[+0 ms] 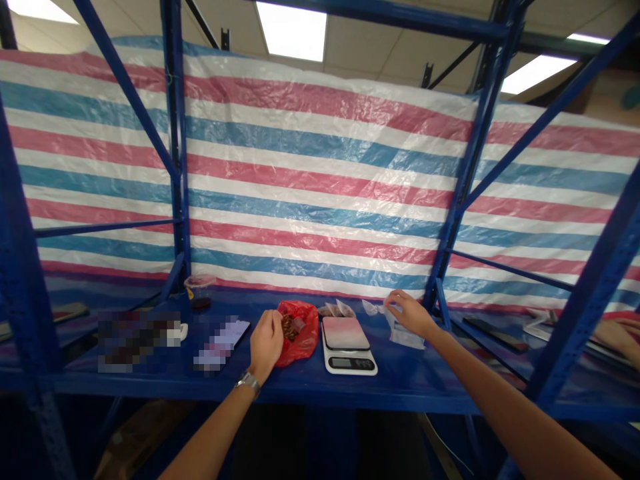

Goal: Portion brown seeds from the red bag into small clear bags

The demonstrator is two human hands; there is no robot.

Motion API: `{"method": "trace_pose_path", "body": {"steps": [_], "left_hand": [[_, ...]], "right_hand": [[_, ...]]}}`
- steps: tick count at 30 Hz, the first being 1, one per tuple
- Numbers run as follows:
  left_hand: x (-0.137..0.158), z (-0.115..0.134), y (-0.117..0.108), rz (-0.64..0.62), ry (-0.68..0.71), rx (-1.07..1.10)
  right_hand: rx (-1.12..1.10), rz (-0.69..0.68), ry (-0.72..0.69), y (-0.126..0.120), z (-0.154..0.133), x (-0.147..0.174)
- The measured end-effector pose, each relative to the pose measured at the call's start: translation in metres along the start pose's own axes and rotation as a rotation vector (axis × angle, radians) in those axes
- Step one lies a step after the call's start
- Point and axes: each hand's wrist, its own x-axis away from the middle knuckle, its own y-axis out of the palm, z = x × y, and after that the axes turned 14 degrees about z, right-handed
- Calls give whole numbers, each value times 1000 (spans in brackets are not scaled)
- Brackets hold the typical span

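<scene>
A red plastic bag [306, 348] lies open on the blue shelf, with small brown pieces [289, 328] and a small reddish packet [299, 324] inside. My left hand [267, 339], a watch on its wrist, is closed on the bag's left rim. Just right of the bag stands a white kitchen scale [351, 363] with a pinkish platform and a small display. My right hand [411, 313] reaches over to the back right, thumb and fingers pinched at the top of a clear plastic bag [406, 337]. Its fingertips are small in view.
Several small filled clear packets [337, 309] lie behind the scale. To the left are a phone [223, 343], a plastic cup [200, 293] with dark contents and a blurred-out item [133, 341]. Blue uprights [453, 220] frame the shelf. Another person's hand [617, 337] shows far right.
</scene>
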Motion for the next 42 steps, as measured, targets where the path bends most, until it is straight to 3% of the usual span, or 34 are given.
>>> {"method": "trace_pose_path", "body": {"steps": [5, 9, 13, 17, 19, 23, 30, 34, 38, 42], "left_hand": [[-13, 34, -3, -71, 342, -261], [-32, 64, 5, -173, 432, -235], [-38, 88, 24, -321, 238, 143], [-36, 110, 40, -610, -229, 556], [-37, 117, 42, -749, -397, 732], [-37, 117, 37, -905, -488, 935], [-44, 101, 15, -765, -410, 705], [-54, 80, 4, -599, -398, 627], [-57, 46, -12, -318, -452, 470], [-38, 20, -34, -277, -407, 237]], "right_hand": [[69, 46, -21, -9, -17, -4], [44, 7, -63, -17, -36, -15], [-14, -25, -140, -22, -71, -31], [-264, -60, -161, -25, -121, -42], [-390, -86, -188, -25, -144, -44], [-510, -95, -166, -24, -172, -41], [-518, -168, -197, -18, -195, -34], [-471, -63, -210, -9, -210, -33], [-363, -46, -128, 22, -222, -33], [-141, -190, -112, 69, -234, -31]]}}
